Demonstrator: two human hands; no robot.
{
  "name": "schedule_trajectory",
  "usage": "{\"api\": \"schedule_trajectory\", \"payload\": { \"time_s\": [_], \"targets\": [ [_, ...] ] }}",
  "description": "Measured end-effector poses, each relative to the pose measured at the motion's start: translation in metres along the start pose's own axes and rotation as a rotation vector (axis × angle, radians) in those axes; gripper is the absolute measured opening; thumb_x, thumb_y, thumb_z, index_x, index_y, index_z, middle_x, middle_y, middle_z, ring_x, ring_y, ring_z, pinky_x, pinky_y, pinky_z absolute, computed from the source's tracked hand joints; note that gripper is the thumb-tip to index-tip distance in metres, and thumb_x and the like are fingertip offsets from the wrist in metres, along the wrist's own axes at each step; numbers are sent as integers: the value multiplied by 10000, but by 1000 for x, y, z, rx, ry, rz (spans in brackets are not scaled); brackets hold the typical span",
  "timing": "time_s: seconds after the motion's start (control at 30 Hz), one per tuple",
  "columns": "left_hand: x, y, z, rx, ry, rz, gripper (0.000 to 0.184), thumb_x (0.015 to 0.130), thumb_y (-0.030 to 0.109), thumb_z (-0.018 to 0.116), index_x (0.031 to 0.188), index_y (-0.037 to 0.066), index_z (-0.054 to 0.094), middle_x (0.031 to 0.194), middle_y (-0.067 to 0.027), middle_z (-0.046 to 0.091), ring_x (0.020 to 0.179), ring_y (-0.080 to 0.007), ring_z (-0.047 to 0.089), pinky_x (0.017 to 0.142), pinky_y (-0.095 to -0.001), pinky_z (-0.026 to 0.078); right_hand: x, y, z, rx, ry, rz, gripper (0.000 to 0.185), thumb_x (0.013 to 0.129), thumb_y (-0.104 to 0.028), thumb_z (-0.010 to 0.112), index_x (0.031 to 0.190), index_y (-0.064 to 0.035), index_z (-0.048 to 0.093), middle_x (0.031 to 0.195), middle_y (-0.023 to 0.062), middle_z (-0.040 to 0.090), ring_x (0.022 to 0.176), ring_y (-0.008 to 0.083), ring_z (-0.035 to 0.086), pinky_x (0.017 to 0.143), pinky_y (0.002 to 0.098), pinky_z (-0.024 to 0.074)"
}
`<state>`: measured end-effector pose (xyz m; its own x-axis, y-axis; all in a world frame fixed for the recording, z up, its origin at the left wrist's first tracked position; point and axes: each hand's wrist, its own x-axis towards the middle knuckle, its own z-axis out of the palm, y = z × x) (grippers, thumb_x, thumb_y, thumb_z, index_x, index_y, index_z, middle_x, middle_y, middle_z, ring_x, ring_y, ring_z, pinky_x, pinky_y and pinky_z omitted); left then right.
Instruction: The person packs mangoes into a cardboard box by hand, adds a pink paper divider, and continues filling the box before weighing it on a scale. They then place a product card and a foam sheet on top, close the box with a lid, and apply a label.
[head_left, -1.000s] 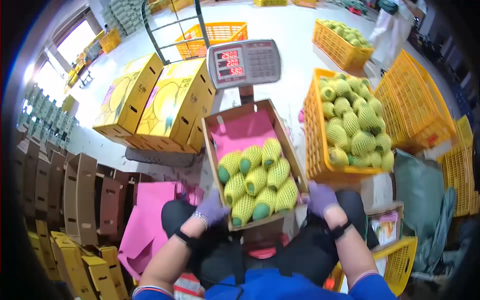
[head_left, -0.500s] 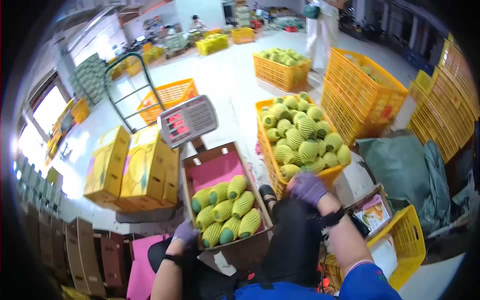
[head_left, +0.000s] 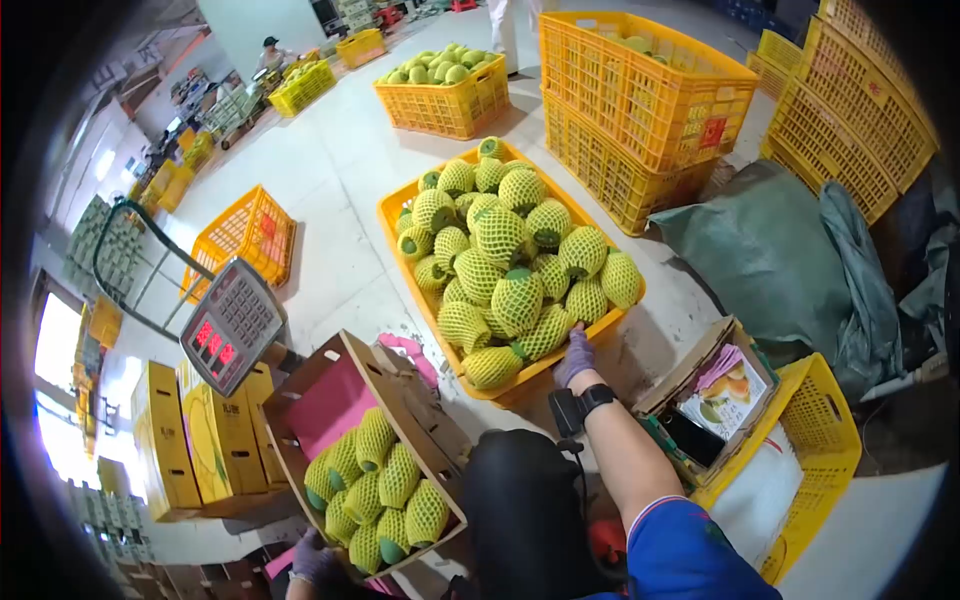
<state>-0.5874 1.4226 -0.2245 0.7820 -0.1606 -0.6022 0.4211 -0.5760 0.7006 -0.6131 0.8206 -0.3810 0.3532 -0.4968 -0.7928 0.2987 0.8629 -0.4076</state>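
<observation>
My right hand (head_left: 576, 360), in a purple glove, is at the near rim of an orange crate (head_left: 404, 270), its fingers curled on the edge. Mangoes (head_left: 500, 236) in yellow-green foam nets are heaped in this crate. Beside the near left corner of an open cardboard box (head_left: 352, 352) is my gloved left hand (head_left: 316, 562); its fingers are only partly visible. Several netted mangoes (head_left: 398, 476) lie in rows in the box, next to bare pink lining (head_left: 322, 408). A scale display (head_left: 232, 326) with red digits stands behind the box.
Stacked orange crates (head_left: 640, 120) and a green tarp (head_left: 770, 270) stand on the right. Nearer me are a yellow basket (head_left: 825, 430) and a small box holding a phone (head_left: 690, 436). Yellow cartons (head_left: 220, 440) and a hand truck (head_left: 150, 220) are on the left.
The view has turned right and come nearer the mango crate. My right hand stays by its near rim, and my left hand stays by the cardboard box.
</observation>
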Motion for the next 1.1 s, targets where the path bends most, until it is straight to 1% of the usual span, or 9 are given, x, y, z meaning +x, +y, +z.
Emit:
{"api": "schedule_trajectory", "payload": {
  "time_s": [0.13,0.17,0.23,0.27,0.3,0.6,0.63,0.97,1.1],
  "targets": [
    [8,-14,1,567,113,188,352,725,37,666,1060,33,558,900,-91,654,815,-186,623,727,-328,512,2,-12,-20,-82,-163,-57,464,945,-363,532,1322,-104,453,1299,87,514,1149,256,496,1024,424,380],
    [-4,11,10,543,138,-4,351,724,81,677,1050,34,559,908,-113,657,800,-209,631,723,-332,512,19,-18,-30,-33,-157,7,437,940,-321,556,1315,-127,445,1252,81,530,1119,251,511,1018,419,397],
    [7,-7,6,483,101,248,338,724,43,653,1046,31,551,938,-128,652,835,-203,624,746,-322,502,34,-40,-43,-96,-262,-31,404,951,-281,550,1311,-141,433,1266,74,528,1129,268,521,974,497,442],
    [13,-28,-3,106,95,-24,357,718,23,642,1060,27,539,954,-135,650,845,-204,617,755,-312,497,16,-56,-28,-125,-117,40,444,946,-379,524,1326,-160,460,1340,83,510,1208,295,499,1042,518,390],
    [2,3,4,510,117,84,368,710,23,645,1060,27,531,944,-136,649,829,-215,615,738,-315,500,19,-70,-36,-232,-237,23,450,951,-404,507,1315,-140,480,1330,74,527,1202,297,506,1038,516,395],
    [30,-60,-19,389,133,143,341,698,85,681,993,15,523,824,-154,635,774,-238,622,700,-351,494,7,-93,-89,-406,-130,-34,457,975,-455,438,1300,-136,473,1307,56,544,1163,266,549,1010,478,434],
    [7,-9,5,232,120,126,349,690,112,691,986,17,534,799,-154,628,767,-253,626,706,-346,496,3,-86,-100,-402,-136,-39,461,984,-445,417,1315,-127,462,1328,62,529,1179,268,538,1020,479,426],
    [4,15,-1,321,13,3,464,707,82,664,1136,34,496,919,-160,656,859,-263,648,771,-363,514,-51,-93,-170,-328,-228,26,466,971,-396,446,1329,-100,489,1362,93,522,1229,285,507,1068,469,390],
    [1,8,-2,490,70,132,474,767,175,642,1191,21,497,995,-255,652,923,-388,647,801,-414,513,-15,-124,-197,-350,-259,144,458,949,-381,481,1315,-107,502,1319,85,555,1181,297,537,1036,474,417]
  ]
}}
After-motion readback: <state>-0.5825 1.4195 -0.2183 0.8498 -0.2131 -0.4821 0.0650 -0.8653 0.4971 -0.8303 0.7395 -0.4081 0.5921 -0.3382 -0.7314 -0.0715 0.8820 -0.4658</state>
